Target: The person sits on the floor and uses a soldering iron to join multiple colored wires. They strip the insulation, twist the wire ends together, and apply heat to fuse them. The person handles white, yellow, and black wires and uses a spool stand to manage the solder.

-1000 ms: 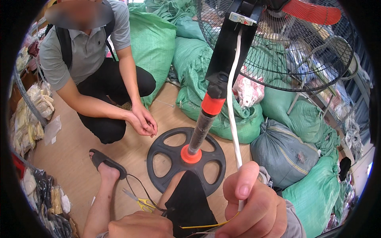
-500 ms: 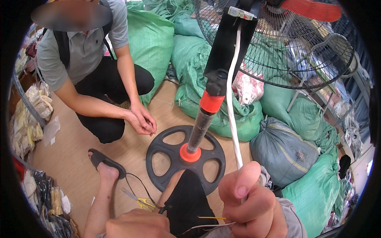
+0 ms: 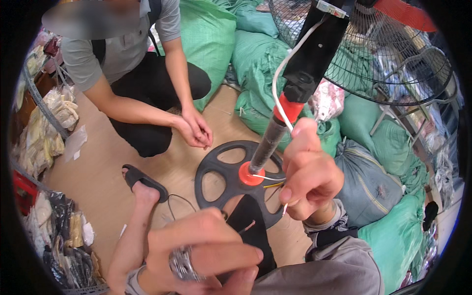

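My right hand (image 3: 312, 177), raised right of centre, is closed on a white cable (image 3: 277, 81) hanging in a curve from a stand fan's black neck (image 3: 314, 54). Thin white and yellow wires (image 3: 273, 186) stick out of its split end. One short wire with a bare tip (image 3: 285, 210) shows under my fingertips. In the lower middle, my left hand (image 3: 201, 250), with a wide silver ring (image 3: 183, 264), has curled fingers. A thin black cord (image 3: 169, 204) runs behind it, and a bare copper end (image 3: 248, 226) pokes out beyond; the grip itself is hidden.
The fan's round black base (image 3: 206, 172) and pole (image 3: 268, 145) stand ahead of me. A person in a grey shirt (image 3: 115, 54) crouches at the left, hands together (image 3: 196, 130). Green sacks (image 3: 260, 64) and a grey sack (image 3: 368, 177) line the right and back.
My right hand has turned and the white cable now bends in a slack curve. My left hand has risen into fuller view, covering the yellow-handled scissors. The view has shifted slightly.
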`<state>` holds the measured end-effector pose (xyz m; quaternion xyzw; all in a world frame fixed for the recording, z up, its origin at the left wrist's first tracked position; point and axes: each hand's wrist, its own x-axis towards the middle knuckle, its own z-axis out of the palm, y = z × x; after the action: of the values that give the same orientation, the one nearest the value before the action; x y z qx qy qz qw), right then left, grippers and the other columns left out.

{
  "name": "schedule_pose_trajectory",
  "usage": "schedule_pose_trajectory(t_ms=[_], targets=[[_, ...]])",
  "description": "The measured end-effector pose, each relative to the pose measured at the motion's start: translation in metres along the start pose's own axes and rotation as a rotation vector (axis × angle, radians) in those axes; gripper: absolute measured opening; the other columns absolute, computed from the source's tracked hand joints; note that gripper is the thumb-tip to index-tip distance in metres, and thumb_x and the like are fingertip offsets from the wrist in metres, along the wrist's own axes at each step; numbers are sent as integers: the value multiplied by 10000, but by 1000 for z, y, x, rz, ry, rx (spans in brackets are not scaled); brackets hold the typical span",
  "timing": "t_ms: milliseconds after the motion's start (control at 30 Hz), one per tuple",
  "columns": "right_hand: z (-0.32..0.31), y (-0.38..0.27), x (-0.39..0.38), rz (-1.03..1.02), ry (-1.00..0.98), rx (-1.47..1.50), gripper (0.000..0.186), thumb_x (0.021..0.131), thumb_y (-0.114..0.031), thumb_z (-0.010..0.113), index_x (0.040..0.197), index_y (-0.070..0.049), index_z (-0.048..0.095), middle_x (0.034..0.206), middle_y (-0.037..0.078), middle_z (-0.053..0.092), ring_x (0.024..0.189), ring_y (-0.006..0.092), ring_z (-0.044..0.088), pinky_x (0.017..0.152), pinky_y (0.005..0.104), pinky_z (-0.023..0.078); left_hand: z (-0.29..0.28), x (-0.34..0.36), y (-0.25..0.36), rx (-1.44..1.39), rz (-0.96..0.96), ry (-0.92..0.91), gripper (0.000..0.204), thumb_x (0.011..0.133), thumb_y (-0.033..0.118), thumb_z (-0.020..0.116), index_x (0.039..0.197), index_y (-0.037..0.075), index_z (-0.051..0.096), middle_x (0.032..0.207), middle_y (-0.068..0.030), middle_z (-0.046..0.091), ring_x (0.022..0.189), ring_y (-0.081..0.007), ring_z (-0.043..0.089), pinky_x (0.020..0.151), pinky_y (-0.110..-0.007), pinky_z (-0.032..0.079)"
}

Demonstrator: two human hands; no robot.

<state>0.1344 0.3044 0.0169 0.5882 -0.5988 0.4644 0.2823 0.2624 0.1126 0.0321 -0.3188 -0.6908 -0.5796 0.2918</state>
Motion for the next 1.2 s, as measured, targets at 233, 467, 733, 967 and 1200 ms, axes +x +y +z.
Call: schedule_pose_trajectory(t_ms=[233, 467, 733, 967, 1200], targets=[[6, -11, 11, -24, 88, -75, 168, 736, -156, 795, 872, -117, 705, 688, -64, 540, 660, 158, 467, 726, 349, 282, -5, 2, -13, -56, -151, 91, 300, 817, 216, 742, 953, -20, 617, 728, -23, 507, 637, -76, 416, 562, -216, 301], [2, -29, 21, -2, -59, -240, 206, 839, -319, 765, 828, -161, 633, 572, -83, 486, 630, 143, 443, 826, 420, 271, 1, 7, -13, -5, -197, 58, 292, 865, 146, 742, 1067, -32, 630, 737, -10, 538, 608, -39, 382, 559, -201, 278], [0, -30, 28, -68, -163, -291, 183, 809, -258, 772, 866, -139, 644, 604, -73, 507, 635, 156, 434, 742, 400, 265, -7, 7, -10, 117, -137, 15, 119, 887, 98, 681, 863, -2, 622, 734, -35, 546, 620, -65, 415, 566, -219, 307], [-1, -26, 31, -108, -148, -142, 203, 766, -178, 751, 896, -90, 622, 614, -30, 481, 652, 171, 431, 732, 396, 265, -6, 4, -6, -227, -383, 16, 148, 941, 132, 617, 924, -14, 599, 816, -68, 559, 654, -62, 451, 589, -214, 346], [-2, -31, 25, -69, -104, -150, 143, 773, -185, 727, 822, -109, 616, 599, -25, 464, 640, 169, 430, 740, 419, 295, -7, 1, -6, -204, -406, 34, 167, 945, 169, 618, 890, 11, 614, 827, -85, 583, 687, -87, 490, 620, -239, 380]])
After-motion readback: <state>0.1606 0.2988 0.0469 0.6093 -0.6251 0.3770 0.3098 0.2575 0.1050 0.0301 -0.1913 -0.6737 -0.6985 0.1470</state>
